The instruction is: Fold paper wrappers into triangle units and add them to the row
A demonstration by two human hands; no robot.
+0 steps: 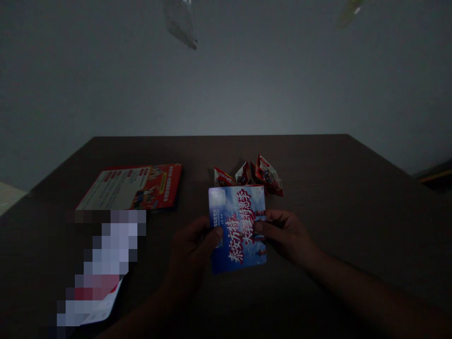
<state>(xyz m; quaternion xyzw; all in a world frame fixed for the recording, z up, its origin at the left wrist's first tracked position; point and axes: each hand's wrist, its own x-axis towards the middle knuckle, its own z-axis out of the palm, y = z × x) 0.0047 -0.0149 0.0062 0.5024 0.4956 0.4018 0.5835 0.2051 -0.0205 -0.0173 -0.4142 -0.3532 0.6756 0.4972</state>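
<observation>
A flat, rectangular blue card (238, 226) with rounded corners stood raised above the dark, faintly wood-grained counter (339, 197), its smooth face bearing white, red-edged characters turned sideways and a pale sheen at its 11 o'clock corner. The left hand (192, 245) had its grip pinched on the card's 9 o'clock edge, thumb lying on the printed face; the right hand (287, 233) had its grip likewise pinched on the 3 o'clock edge.

From the card, crinkled red-and-white packets (269, 175) with pointed, folded corners lay just beyond at 12 to 1 o'clock, partly hidden by its top edge. At 10 o'clock lay a flat, glossy red-and-white printed piece (134, 186). At 8 o'clock was a pale, rounded-cornered item (102, 303), mostly pixelated, its material unclear. A clear, creased plastic bag (180, 23) hung at 11 o'clock before the smooth grey wall (264, 89).
</observation>
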